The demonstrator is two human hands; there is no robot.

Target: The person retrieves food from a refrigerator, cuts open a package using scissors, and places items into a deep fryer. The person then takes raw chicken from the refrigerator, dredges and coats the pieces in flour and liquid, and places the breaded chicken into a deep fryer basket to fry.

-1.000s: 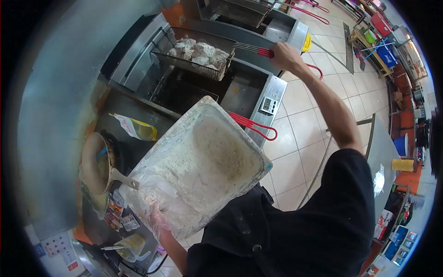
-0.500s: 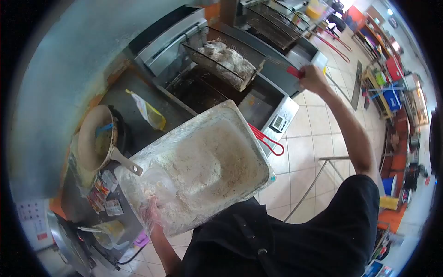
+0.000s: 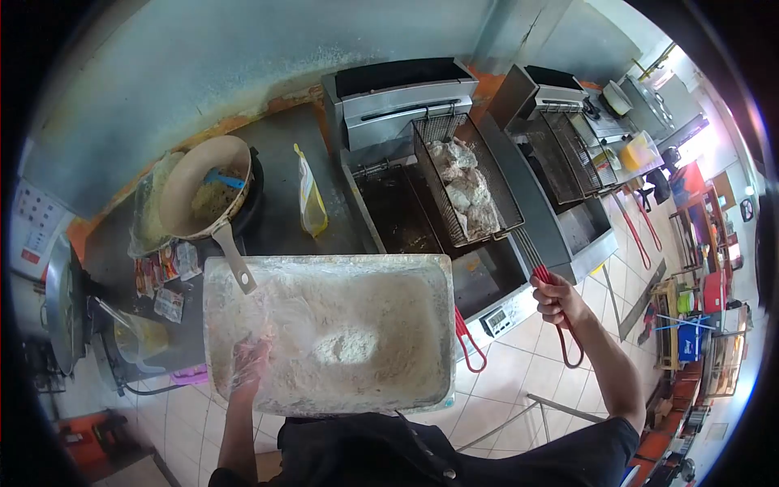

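Note:
My right hand (image 3: 558,299) is closed around the red handle of a wire fryer basket (image 3: 501,180). Several flour-coated pieces, apparently chicken (image 3: 466,183), lie in the basket. It is over the open tank of a deep fryer (image 3: 393,203), with dark oil showing beside it. My left hand (image 3: 253,357), covered by clear plastic, is inside a large pale tub (image 3: 449,325), at its left side. Loose flour (image 3: 349,345) covers the tub's bottom. The plastic blurs the left fingers, so their grip and anything in them cannot be made out.
On the metal counter (image 3: 268,154) stand a beige pan (image 3: 203,174) with a blue utensil inside, a yellow-and-white pouch (image 3: 310,199) and several packets (image 3: 169,304). The pan's handle overhangs the tub. A second fryer (image 3: 580,223) with baskets stands at right. Metal bars (image 3: 531,414) cross the tiled floor.
The camera view has turned, so the tub and fryers appear straighter. My right hand appears lower and closer, still on the basket handle. My left hand stays in the tub.

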